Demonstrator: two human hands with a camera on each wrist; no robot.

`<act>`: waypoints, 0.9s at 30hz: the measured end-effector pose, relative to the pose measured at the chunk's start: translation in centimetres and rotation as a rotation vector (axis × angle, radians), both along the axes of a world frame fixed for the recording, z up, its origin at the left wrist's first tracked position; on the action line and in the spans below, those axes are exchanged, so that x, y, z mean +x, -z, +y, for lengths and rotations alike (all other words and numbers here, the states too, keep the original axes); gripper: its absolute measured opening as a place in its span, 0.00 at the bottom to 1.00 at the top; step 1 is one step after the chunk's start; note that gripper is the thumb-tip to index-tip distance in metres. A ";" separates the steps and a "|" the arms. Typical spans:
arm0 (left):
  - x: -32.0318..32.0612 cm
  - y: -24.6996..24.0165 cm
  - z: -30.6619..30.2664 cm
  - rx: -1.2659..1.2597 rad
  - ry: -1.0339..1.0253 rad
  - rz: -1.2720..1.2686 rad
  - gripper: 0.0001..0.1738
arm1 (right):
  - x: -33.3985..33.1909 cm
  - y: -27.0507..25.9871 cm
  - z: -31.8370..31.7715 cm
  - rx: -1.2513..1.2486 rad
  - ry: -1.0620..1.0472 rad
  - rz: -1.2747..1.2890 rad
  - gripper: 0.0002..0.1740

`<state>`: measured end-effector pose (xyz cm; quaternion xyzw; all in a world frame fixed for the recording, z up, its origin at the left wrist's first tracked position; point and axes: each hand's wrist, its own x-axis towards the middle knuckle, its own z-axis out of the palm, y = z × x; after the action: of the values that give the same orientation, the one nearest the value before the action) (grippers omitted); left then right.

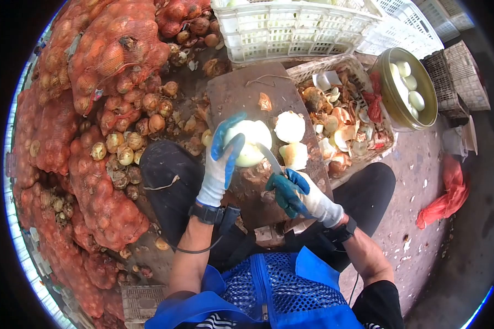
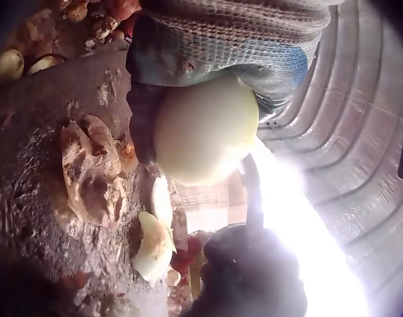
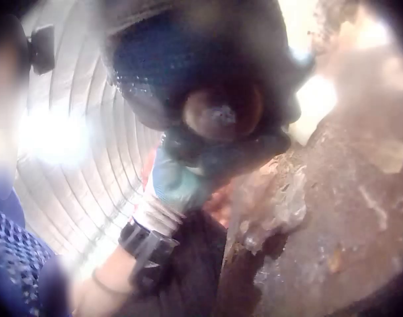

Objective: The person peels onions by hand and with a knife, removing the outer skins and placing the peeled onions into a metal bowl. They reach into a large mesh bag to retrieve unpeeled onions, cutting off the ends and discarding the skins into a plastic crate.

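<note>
My left hand (image 1: 220, 156), in a white glove with blue coating, grips a peeled white onion (image 1: 252, 141) above a worn board (image 1: 236, 90). In the left wrist view the pale onion (image 2: 204, 132) bulges out below the gloved fingers. A knife (image 1: 270, 159) is in my right hand (image 1: 297, 193), its curved blade reaching up to the onion's lower right side. The brown butt of the knife handle (image 3: 222, 113) pokes out of the right fist in the right wrist view. Two more pale onions (image 1: 290, 126) (image 1: 295, 156) sit on the board to the right.
Right of the board, a crate (image 1: 389, 143) holds onion skins and scraps. Beyond it stands a round tub (image 1: 431, 104) with several peeled onions. Red mesh sacks (image 1: 112, 55) of onions crowd the left, loose onions (image 1: 126, 153) beside them. A white crate (image 1: 296, 30) stands behind.
</note>
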<state>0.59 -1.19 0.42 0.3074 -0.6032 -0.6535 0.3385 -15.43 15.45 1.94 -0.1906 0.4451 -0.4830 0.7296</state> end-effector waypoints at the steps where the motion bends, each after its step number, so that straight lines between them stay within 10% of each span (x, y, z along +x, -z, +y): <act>1: 0.0 0.3 0.0 0.025 -0.001 0.026 0.25 | 0.1 -0.1 0.0 -0.019 0.002 -0.074 0.16; 12: 0.5 2.4 -0.2 0.128 0.006 0.086 0.25 | 1.3 -0.2 -0.2 -0.098 -0.065 0.070 0.17; 27: -0.5 2.1 -1.0 -0.076 -0.030 -0.018 0.22 | 8.5 -1.9 -2.2 0.060 0.409 -0.692 0.14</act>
<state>0.05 -2.24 -1.65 0.3090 -0.6262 -0.6221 0.3542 -6.95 13.23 3.80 0.0975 0.2157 -0.6407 0.7304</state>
